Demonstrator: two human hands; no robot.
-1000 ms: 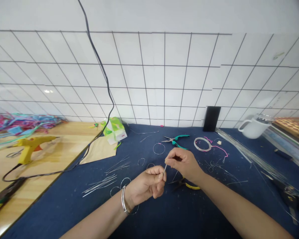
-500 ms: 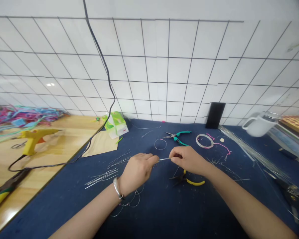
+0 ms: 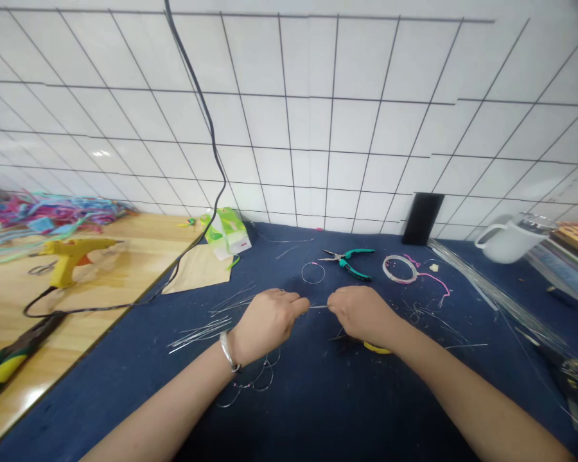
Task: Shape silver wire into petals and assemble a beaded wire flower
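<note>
My left hand and my right hand hover close together over the blue cloth. Both are pinched on the ends of a short silver wire stretched level between them. A silver bangle sits on my left wrist. Under my right hand lie yellow-handled pliers, mostly hidden. Bent wire rings rest on the cloth below my left wrist. Several straight wire pieces lie to the left of my left hand.
Teal-handled pliers, a wire ring and a coil with pink cord lie farther back. A yellow glue gun and black cable sit on the wooden table at left. A white mug stands at right. A tiled wall is behind.
The wire has gone from pointing up between my hands to lying level. My left hand turned knuckles-up and both hands lowered toward the cloth. The view tilted up a little.
</note>
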